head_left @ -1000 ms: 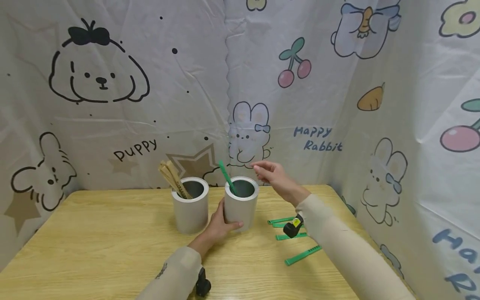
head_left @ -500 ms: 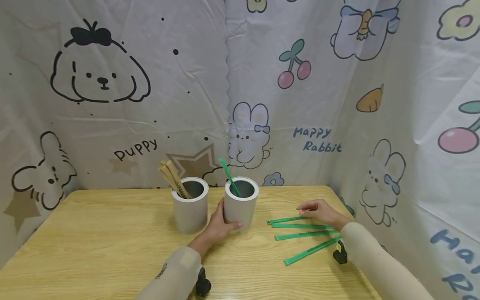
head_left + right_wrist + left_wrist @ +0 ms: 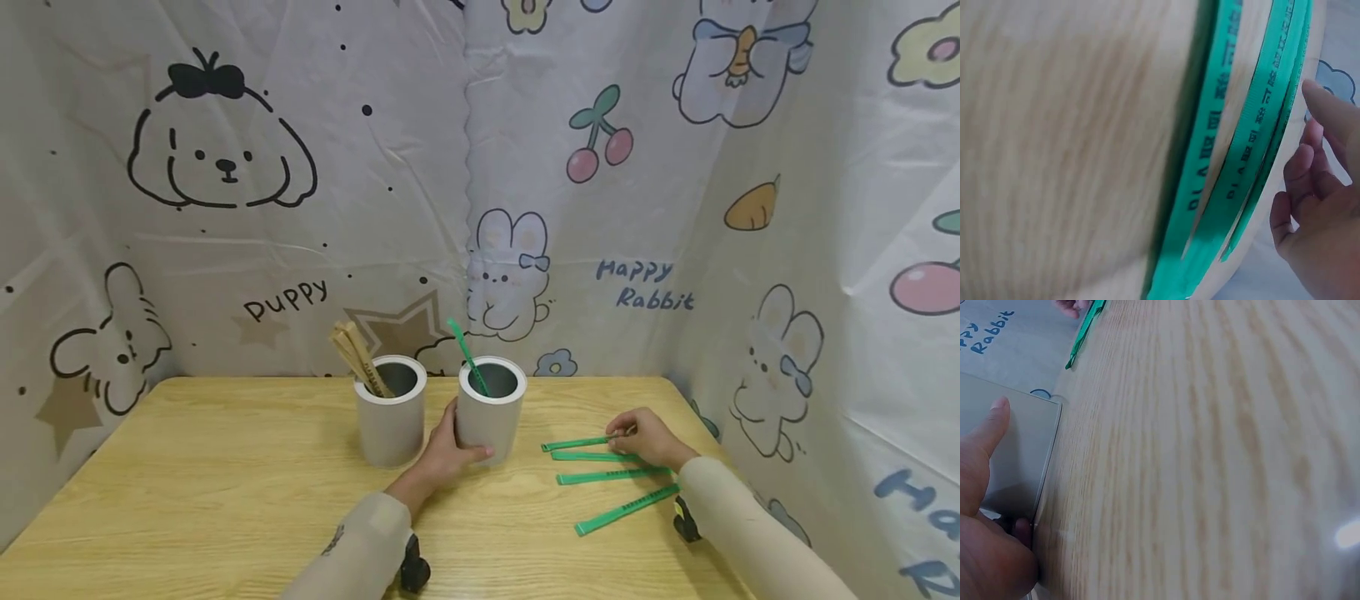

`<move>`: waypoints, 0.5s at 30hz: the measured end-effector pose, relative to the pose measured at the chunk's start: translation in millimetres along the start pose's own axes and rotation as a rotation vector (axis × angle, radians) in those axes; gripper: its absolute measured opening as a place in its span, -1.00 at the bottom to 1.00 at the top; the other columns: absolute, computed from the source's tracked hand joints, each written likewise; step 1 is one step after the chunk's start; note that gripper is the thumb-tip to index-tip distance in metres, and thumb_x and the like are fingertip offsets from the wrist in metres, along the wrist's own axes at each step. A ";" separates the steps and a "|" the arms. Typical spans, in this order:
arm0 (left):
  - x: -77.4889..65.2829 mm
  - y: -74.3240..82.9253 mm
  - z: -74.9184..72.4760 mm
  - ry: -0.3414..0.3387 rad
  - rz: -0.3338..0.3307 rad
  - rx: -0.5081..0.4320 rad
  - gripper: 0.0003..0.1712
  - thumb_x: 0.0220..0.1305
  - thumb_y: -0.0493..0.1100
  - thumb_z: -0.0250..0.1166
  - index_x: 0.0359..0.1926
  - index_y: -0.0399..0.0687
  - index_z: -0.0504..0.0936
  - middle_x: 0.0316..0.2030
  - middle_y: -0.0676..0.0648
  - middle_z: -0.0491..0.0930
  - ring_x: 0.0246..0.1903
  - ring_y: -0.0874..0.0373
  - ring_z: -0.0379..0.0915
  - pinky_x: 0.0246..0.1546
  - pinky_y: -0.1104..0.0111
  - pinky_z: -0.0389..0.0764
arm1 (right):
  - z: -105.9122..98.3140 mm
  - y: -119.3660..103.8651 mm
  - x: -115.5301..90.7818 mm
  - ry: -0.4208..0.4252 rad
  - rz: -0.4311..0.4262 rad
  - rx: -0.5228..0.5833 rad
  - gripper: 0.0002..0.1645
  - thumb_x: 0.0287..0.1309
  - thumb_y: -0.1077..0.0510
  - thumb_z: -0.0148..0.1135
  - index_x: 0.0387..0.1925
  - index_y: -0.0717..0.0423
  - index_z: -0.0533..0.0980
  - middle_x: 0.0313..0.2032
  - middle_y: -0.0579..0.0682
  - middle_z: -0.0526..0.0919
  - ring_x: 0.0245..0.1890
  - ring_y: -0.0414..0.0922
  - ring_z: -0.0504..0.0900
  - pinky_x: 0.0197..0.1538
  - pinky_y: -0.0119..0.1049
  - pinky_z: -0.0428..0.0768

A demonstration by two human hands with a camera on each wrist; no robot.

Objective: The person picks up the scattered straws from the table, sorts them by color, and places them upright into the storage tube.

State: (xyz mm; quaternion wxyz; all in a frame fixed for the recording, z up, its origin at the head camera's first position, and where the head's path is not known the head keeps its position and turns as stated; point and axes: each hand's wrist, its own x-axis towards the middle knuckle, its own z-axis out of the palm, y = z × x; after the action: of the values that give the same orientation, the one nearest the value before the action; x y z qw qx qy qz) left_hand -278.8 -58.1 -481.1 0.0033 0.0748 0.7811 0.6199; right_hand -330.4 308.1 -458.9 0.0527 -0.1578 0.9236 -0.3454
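Observation:
My left hand [image 3: 444, 454] grips the lower part of a white round cup [image 3: 489, 421], thumb across its front and fingers behind it. One green wrapped straw [image 3: 468, 354] leans in that cup. In the left wrist view the thumb lies along the cup's wall [image 3: 1019, 447]. My right hand [image 3: 648, 437] is low over the table at the right, fingertips right at the farthest green wrapped straw [image 3: 577, 444]. The right wrist view shows a gap between its thumb and bent fingers [image 3: 1297, 169], beside printed green straws [image 3: 1247, 144].
To the left stands a second white cup [image 3: 390, 429] with several slim brown packets [image 3: 360, 358] leaning in it. More green straws [image 3: 626, 510] lie spread on the wooden table [image 3: 225, 483] near my right forearm. A printed curtain [image 3: 390, 275] closes off the back and right side.
My right hand has moved from beside the right cup's rim rightward and down to the green straws. The left hand keeps its hold on the cup; the view has shifted slightly.

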 end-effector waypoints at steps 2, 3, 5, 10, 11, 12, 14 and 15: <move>-0.2 -0.1 0.6 -0.003 0.004 0.000 0.21 0.08 -0.27 0.55 0.58 -0.13 -0.04 0.49 -0.35 0.19 0.46 -0.33 0.14 0.49 -0.21 0.13 | 0.1 -0.8 1.2 0.000 0.004 -0.004 -0.83 0.19 0.35 0.36 -0.17 0.32 0.66 -0.37 0.04 0.58 -0.39 -0.17 0.45 -0.35 -0.40 0.48; 0.0 -0.3 0.9 -0.003 0.007 0.001 0.21 0.08 -0.27 0.55 0.58 -0.13 -0.04 0.49 -0.35 0.19 0.46 -0.33 0.15 0.49 -0.21 0.13 | 0.5 -0.7 1.8 0.000 0.007 -0.004 -0.84 0.19 0.36 0.36 -0.18 0.32 0.66 -0.38 0.04 0.58 -0.40 -0.17 0.44 -0.35 -0.40 0.48; 0.4 -0.9 1.5 -0.003 0.011 0.001 0.21 0.08 -0.28 0.55 0.58 -0.14 -0.04 0.49 -0.35 0.19 0.46 -0.33 0.15 0.49 -0.20 0.14 | 0.9 0.5 3.0 -0.009 0.002 -0.022 -0.89 0.18 0.37 0.36 -0.23 0.33 0.66 -0.40 0.03 0.58 -0.39 -0.16 0.43 -0.35 -0.39 0.46; 0.8 -1.3 2.6 -0.003 0.014 0.007 0.21 0.07 -0.28 0.56 0.58 -0.16 -0.03 0.48 -0.37 0.20 0.45 -0.33 0.16 0.49 -0.19 0.15 | -2.1 -9.3 10.0 0.038 -0.005 -0.069 -0.95 0.21 0.36 0.31 -0.36 0.26 0.66 -0.44 0.01 0.60 -0.42 -0.17 0.42 -0.37 -0.39 0.42; 0.9 -1.3 2.5 -0.001 0.013 0.008 0.21 0.07 -0.28 0.56 0.58 -0.16 -0.03 0.48 -0.37 0.21 0.45 -0.33 0.16 0.48 -0.19 0.15 | -4.8 -15.5 13.1 0.061 -0.014 -0.053 -0.95 0.23 0.34 0.31 -0.34 0.26 0.67 -0.43 0.02 0.61 -0.42 -0.17 0.42 -0.38 -0.39 0.44; 0.9 -1.3 2.3 0.000 0.012 0.011 0.21 0.07 -0.27 0.56 0.58 -0.16 -0.03 0.48 -0.37 0.21 0.45 -0.34 0.16 0.48 -0.20 0.15 | -8.5 -24.1 16.5 0.087 -0.019 -0.034 -0.93 0.25 0.32 0.30 -0.31 0.27 0.68 -0.41 0.03 0.62 -0.42 -0.18 0.43 -0.37 -0.39 0.45; 1.2 -1.6 1.8 0.004 0.010 0.014 0.22 0.07 -0.27 0.56 0.58 -0.16 -0.04 0.48 -0.37 0.20 0.45 -0.34 0.16 0.48 -0.20 0.15 | -18.4 -47.4 22.8 0.131 -0.025 0.039 -0.83 0.31 0.25 0.29 -0.19 0.31 0.67 -0.35 0.01 0.64 -0.36 -0.19 0.47 -0.30 -0.39 0.49; 1.3 -2.0 1.5 0.006 0.008 0.016 0.22 0.07 -0.27 0.57 0.58 -0.15 -0.04 0.48 -0.37 0.20 0.46 -0.34 0.16 0.48 -0.20 0.15 | -24.1 -61.2 25.7 0.146 -0.029 0.100 -0.77 0.34 0.21 0.28 -0.12 0.33 0.65 -0.32 -0.01 0.64 -0.33 -0.19 0.49 -0.25 -0.38 0.51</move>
State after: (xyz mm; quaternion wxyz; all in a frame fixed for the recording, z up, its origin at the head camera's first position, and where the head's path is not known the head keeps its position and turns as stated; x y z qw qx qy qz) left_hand -280.2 -56.9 -483.3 -0.0018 0.0760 0.7856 0.6140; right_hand -344.0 271.1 -400.4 -0.0120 -0.1425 0.9042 -0.4024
